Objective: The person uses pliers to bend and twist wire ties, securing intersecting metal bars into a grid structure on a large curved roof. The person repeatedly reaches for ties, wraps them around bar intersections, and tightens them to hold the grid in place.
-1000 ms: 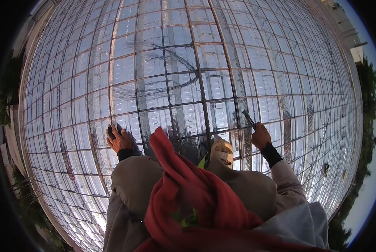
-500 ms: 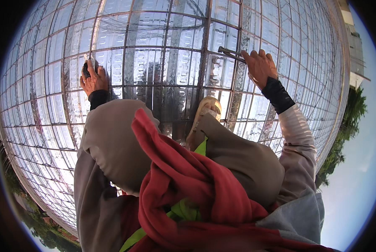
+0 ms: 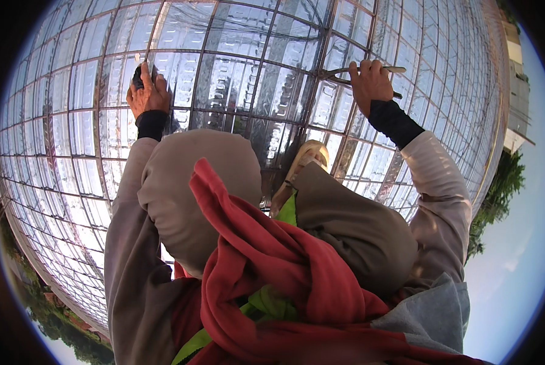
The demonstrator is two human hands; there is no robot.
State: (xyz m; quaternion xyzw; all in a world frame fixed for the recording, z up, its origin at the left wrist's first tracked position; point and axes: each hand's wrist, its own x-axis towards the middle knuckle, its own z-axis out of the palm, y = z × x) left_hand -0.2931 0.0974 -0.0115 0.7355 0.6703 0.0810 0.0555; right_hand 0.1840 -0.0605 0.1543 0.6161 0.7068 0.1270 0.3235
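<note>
My right hand is closed round a pair of pincers. Their jaws point left at a crossing of the steel bars, and both handle ends stick out to the right of the fist. My left hand is over the bar mesh at the left, fingers curled downward. Something black shows among its fingers, with a small pale tip beyond; what it is I cannot make out. Under the mesh lies shiny ribbed metal decking.
My sandalled foot rests on the mesh between the hands. Thin loose wires lie across the bars ahead. A red cloth hangs in front of me. Trees and a building stand beyond the deck's right edge.
The pincers have turned in my right hand, their jaws now at a bar crossing and their handles showing on the right. My left hand has reached slightly forward. The whole view has shifted a little.
</note>
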